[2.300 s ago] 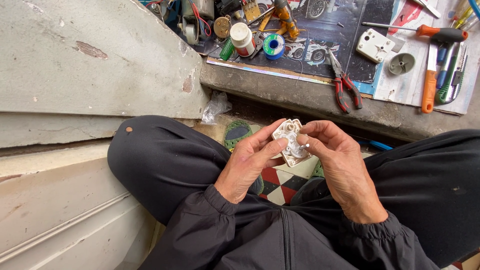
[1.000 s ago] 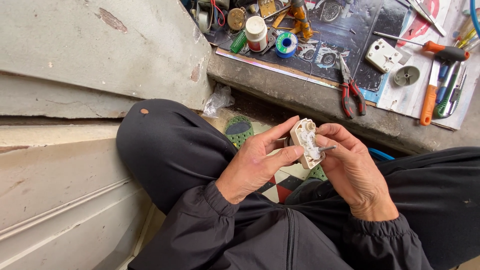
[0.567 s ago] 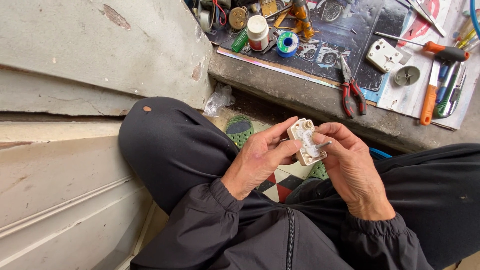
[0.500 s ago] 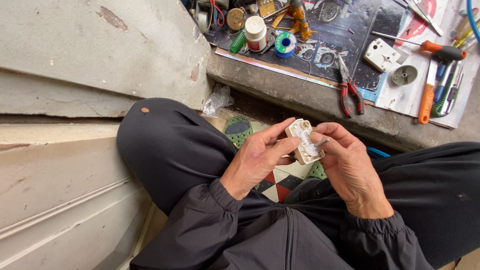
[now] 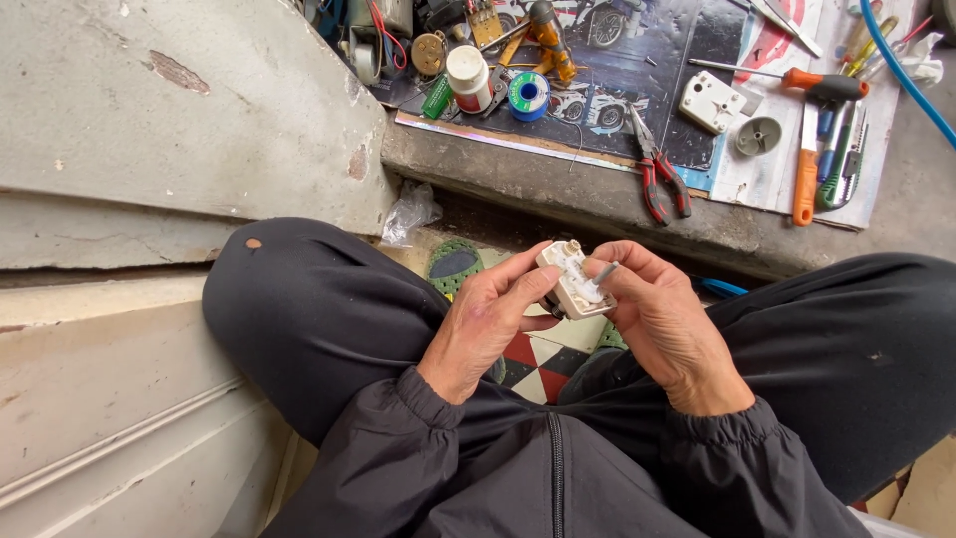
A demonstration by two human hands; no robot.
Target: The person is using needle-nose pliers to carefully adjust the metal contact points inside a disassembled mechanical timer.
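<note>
At frame centre, left hand [image 5: 488,324] and right hand [image 5: 662,324] pinch an opened switch [image 5: 573,282]; its cover [image 5: 712,102] lies upper right, unfitted.

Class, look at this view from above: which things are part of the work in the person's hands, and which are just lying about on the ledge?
In hand:
- small white plastic electrical part, gripped by left hand
- right hand, thumb pressing on it

Lying about:
- red-handled pliers
- orange-handled screwdriver
- orange utility knife
- white square part
- solder spool
- white bottle
</note>
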